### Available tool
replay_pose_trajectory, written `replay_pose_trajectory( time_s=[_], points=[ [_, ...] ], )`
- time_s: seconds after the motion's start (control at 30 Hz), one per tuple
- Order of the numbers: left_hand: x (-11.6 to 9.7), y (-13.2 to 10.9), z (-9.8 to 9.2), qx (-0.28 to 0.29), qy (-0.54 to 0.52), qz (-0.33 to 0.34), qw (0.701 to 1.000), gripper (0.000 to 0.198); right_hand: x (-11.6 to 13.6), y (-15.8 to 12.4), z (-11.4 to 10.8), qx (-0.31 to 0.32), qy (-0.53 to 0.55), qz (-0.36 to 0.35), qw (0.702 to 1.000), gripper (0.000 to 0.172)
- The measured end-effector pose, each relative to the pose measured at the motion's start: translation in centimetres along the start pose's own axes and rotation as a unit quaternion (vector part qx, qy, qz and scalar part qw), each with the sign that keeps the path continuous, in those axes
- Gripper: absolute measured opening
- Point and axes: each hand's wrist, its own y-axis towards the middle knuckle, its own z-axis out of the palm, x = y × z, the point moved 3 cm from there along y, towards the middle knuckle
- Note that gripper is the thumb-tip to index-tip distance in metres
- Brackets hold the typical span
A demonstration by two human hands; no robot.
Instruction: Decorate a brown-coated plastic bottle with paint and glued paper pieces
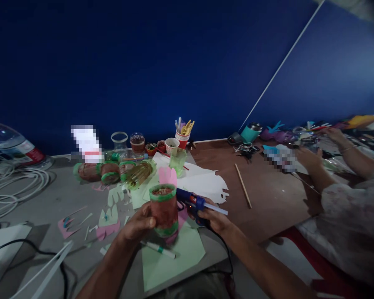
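My left hand (pixel 141 222) is closed around a brown painted cup (pixel 164 212) with green bands at its rim and base. The cup is upright, and its inside looks brown. In my right hand (pixel 210 218) is a blue glue gun (pixel 191 200), a pale glue stick poking out of its back end. The gun's front points at the cup's right side; whether the nozzle touches it I cannot tell. Behind the cup's rim shows a pink paper cutout (pixel 168 176). Below lie a light green sheet (pixel 171 270) and a white marker with a green band (pixel 158 249).
Paper scraps (pixel 107 224) lie on the left, below several painted cups (pixel 109 172). A water bottle (pixel 17 145) and coiled white cable (pixel 15 182) sit far left. A wooden stick (pixel 243 185) lies right, near a co-worker's hands (pixel 310 160). The gun's black cord (pixel 226 245) hangs over the edge.
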Motion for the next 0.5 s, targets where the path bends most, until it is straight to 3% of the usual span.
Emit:
replay_pose_trajectory(
  time_s=[0.1,0.3,0.4,0.5],
  points=[
    [-0.2,0.0,-0.1,-0.021,0.0,0.001,1.0,0.063,0.7,0.4,-0.1,-0.008,-0.032,-0.03,0.999,0.045],
    [-0.4,-0.1,0.1,-0.019,0.009,0.017,1.0,0.05,3.4,0.6,-0.3,0.072,-0.175,-0.105,0.976,0.041],
    [-0.3,0.1,0.1,-0.006,0.014,-0.005,1.0,0.05,4.3,0.1,0.0,0.088,-0.293,-0.143,0.941,0.032],
    [-0.1,-0.1,-0.1,-0.017,0.02,-0.022,0.999,0.061,4.5,-0.3,0.4,0.088,-0.403,-0.179,0.893,0.04]
  ],
)
